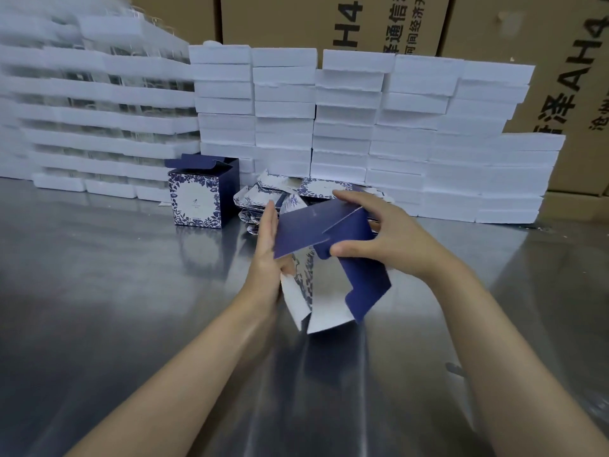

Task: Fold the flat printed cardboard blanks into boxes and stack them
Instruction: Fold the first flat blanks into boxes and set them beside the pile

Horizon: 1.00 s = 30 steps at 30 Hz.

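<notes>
Both forearms reach in from about 5 and 7 o'clock and meet over the middle of the steel bench (99, 291). I've got a half-folded blank (324, 258) held up off the surface, navy flaps on top, white inside facing down toward me. My left hand (268, 255) is at its 9 o'clock side, fingers straight and together, palm pressed flat against the edge, thumb tucked under near the floral panel. My right hand (379, 234) is curled over the 3 o'clock side, fingers hooked across the far top edge and thumb pinching a navy flap from the front.

At 12 o'clock, just behind it, sits the messy pile of flat blanks (280, 192). One finished box (201, 192) stands upright at roughly 10 o'clock, lid flaps open. Stacks of white foam trays (346, 127) line the back, brown cartons (329, 18) behind those.
</notes>
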Available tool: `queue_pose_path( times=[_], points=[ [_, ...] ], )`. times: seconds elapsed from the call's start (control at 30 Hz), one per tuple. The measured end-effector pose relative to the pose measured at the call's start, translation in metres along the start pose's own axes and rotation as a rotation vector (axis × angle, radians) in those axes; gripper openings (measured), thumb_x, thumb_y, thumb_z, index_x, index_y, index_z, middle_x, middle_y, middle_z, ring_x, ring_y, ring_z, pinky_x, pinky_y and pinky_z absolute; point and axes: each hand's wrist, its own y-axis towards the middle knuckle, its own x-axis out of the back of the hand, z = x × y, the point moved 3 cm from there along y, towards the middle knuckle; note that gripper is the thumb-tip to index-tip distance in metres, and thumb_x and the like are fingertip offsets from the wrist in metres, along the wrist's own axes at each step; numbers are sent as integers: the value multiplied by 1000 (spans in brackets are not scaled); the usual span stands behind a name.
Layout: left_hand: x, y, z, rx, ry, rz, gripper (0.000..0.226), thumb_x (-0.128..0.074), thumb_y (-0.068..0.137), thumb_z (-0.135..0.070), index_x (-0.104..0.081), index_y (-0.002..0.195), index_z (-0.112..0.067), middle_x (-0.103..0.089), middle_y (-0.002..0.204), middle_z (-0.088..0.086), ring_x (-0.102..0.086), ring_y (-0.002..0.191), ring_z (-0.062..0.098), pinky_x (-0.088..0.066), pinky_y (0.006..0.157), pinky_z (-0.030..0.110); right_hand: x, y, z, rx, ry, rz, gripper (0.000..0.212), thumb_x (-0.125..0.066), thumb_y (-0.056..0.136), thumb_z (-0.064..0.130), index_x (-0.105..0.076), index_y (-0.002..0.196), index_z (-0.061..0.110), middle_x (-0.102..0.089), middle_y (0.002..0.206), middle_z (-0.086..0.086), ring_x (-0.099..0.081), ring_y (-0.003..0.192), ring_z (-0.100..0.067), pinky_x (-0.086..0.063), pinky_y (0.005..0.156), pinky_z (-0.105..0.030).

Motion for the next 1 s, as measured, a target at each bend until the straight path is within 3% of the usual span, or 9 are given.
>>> queue_pose_path(
  times=[0.07,0.13,0.3,0.43,0.57,0.7,0.77,0.87,1.0],
  points=[
    [-3,-4,-5,-32,111,110,101,-39,55,4,-19,150,-27,-49,124,-37,-55,85,-23,-44,69,4,-1,1,2,18,-26,-112,57,-85,62,41,-60,113,46,-54,110,41,-50,108,15,-41,90,-17],
    [-3,-4,-6,-54,134,165,104,-34,50,1,-19,148,-26,-56,104,-46,-51,70,-27,-40,63,0,0,3,5,19,-94,-186,49,-82,57,52,-63,102,44,-59,105,36,-53,104,11,-43,87,-18],
    [3,0,-11,-87,175,173,102,-36,50,1,-26,148,-22,-37,141,-19,-47,101,-28,-41,74,1,3,6,11,-23,-182,-231,47,-60,57,68,-72,94,41,-62,89,38,-56,96,5,-44,83,-18],
    [12,11,-13,-65,-188,21,50,-52,79,-16,-51,129,-18,-56,132,-6,-53,122,1,-45,95,21,6,6,12,58,-202,-419,18,-62,89,35,-73,87,21,-72,81,2,-62,82,-18,-51,77,-40],
    [28,19,-8,-75,-184,-294,35,-30,102,-32,-58,117,-17,-62,118,-3,-56,109,10,-44,81,23,21,2,8,68,-121,-780,39,-52,97,21,-57,64,1,-50,59,-18,-40,57,-19,-43,59,-39],
    [17,12,-4,-237,99,-197,41,-32,89,-40,-52,121,-23,-56,122,-5,-58,97,5,-44,68,20,22,-5,-9,-58,148,-1060,25,-49,99,21,-54,75,16,-56,66,11,-56,60,-1,-51,54,-18],
    [4,6,2,-221,117,-29,38,-39,89,-46,-47,124,-35,-52,129,-15,-58,109,-1,-51,70,20,10,-5,-19,-96,269,-1078,14,-46,100,19,-51,88,14,-58,79,5,-62,67,-6,-55,54,-20],
    [-9,2,20,-127,132,85,60,-57,81,-49,-37,136,-38,-48,133,-29,-45,129,-2,-48,97,24,-26,-7,-37,-134,263,-995,11,-43,102,17,-46,96,8,-56,88,-11,-56,69,-17,-54,56,-16],
    [9,5,42,-64,304,-118,56,-59,92,-38,-37,142,-27,-54,135,-10,-48,123,-4,-35,104,15,-75,-16,-51,-124,192,-808,6,-45,100,12,-49,96,11,-57,82,-5,-57,75,-21,-40,60,-5]
  ],
)
